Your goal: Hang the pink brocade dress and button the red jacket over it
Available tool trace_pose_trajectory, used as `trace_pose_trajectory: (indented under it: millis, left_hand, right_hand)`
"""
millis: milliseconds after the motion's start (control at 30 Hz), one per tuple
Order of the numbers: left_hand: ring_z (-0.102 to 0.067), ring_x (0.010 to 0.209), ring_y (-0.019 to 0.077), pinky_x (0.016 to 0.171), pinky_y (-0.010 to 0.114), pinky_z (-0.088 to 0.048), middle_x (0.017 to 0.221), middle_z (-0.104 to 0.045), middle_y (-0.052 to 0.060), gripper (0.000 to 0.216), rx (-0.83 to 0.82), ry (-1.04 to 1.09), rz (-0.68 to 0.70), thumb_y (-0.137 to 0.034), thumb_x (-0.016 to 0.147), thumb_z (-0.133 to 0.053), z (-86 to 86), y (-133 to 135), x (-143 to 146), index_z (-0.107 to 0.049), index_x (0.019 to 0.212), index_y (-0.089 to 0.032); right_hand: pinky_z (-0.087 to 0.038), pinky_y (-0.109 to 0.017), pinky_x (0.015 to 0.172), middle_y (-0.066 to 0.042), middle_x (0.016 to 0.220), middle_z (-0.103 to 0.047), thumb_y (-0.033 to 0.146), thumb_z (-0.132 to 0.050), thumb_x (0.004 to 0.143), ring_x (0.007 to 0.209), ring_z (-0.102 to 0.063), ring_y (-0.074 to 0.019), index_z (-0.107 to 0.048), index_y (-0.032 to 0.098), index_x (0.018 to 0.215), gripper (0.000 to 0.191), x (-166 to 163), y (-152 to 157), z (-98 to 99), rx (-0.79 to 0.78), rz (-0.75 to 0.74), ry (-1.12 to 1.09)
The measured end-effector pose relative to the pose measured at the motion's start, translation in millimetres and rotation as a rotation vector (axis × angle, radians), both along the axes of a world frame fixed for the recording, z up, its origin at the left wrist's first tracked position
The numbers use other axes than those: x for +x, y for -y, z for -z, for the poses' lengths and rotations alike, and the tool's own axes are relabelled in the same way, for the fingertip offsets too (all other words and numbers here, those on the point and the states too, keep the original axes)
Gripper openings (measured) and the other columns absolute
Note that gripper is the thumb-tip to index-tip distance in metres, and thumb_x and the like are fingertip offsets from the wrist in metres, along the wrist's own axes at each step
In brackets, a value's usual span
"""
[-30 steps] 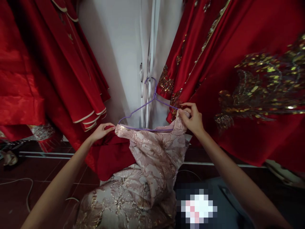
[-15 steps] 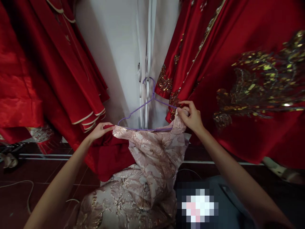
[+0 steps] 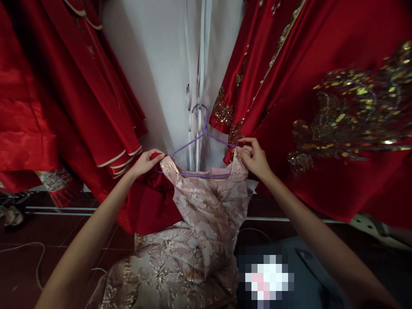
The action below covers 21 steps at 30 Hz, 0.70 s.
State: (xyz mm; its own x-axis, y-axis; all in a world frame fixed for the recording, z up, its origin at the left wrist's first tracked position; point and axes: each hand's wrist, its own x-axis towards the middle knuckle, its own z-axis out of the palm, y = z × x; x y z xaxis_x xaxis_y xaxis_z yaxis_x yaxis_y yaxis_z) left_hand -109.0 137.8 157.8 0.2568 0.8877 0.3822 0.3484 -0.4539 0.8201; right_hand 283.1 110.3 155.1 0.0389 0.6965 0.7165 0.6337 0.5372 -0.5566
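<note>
Dress (image 3: 202, 210) gleams pale pink (gold-traced flowers), left hand (image 3: 144, 164) and right hand (image 3: 256, 160) each pinching a strap (image 3: 170, 168).

And down it goes, the patterned dress (image 3: 202, 214) running out of view, hem cut off! The purple hanger (image 3: 189, 143) ducks behind the left shoulder strap (image 3: 170, 169), and its far tip disappears by the right hand (image 3: 255, 159), strap or fingers covering it, hard to say. Pixel blocks (image 3: 268, 279) mask something below! Red garments on the left (image 3: 74, 86) and red garments on the right (image 3: 305, 25) lose their tops; sequins (image 3: 357, 116) blur. At the floor's (image 3: 58, 266) left edge, a pale object (image 3: 12, 216) sits too dim to name.
</note>
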Motion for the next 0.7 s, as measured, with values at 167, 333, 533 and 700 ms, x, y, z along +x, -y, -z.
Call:
trace_pose_trajectory:
  millis: [167,333,533,700]
  left_hand:
    - [-0.058,0.077,0.0195,0.068,0.028,-0.045,0.086,-0.066,0.007,0.04,-0.216,-0.098,-0.073,-0.051,0.071,-0.06,2.2,-3.9,-33.7,-0.063,0.087,-0.014]
    - [-0.052,0.07,0.0159,0.066,0.026,-0.041,0.073,-0.058,0.001,0.024,0.072,-0.419,-0.284,-0.04,0.077,-0.052,-16.2,-23.4,-21.9,-0.056,0.08,-0.017]
    - [-0.054,0.073,0.0183,0.068,0.028,-0.041,0.08,-0.061,0.006,0.017,0.148,-0.513,-0.442,-0.031,0.078,-0.047,-64.2,-24.5,33.8,-0.054,0.085,-0.017]
    - [-0.059,0.079,0.022,0.07,0.03,-0.043,0.089,-0.065,0.009,0.022,0.089,-0.737,-0.43,-0.033,0.074,-0.049,-83.6,5.4,24.3,-0.057,0.086,-0.018]
  right_hand:
    - [-0.037,-0.025,0.049,0.005,0.058,-0.056,0.041,-0.054,0.08,0.046,-0.048,-0.0119,-0.047,0.022,0.107,0.033,-0.9,-5.4,3.5,-0.044,-0.104,-0.073]
    - [-0.036,-0.024,0.049,0.005,0.059,-0.057,0.042,-0.053,0.081,0.045,-0.046,-0.011,-0.048,0.022,0.107,0.033,-7.7,1.1,1.3,-0.043,-0.076,-0.072]
    - [-0.042,-0.03,0.065,0.002,0.064,-0.061,0.042,-0.051,0.083,0.06,-0.057,-0.017,-0.048,0.022,0.111,0.034,-16.9,38.8,-16.0,0.018,0.149,0.076]
    - [-0.042,-0.032,0.07,0.001,0.067,-0.063,0.041,-0.051,0.083,0.067,-0.06,-0.0207,-0.047,0.024,0.113,0.034,-25.1,62.2,-24.7,0.059,0.278,0.134]
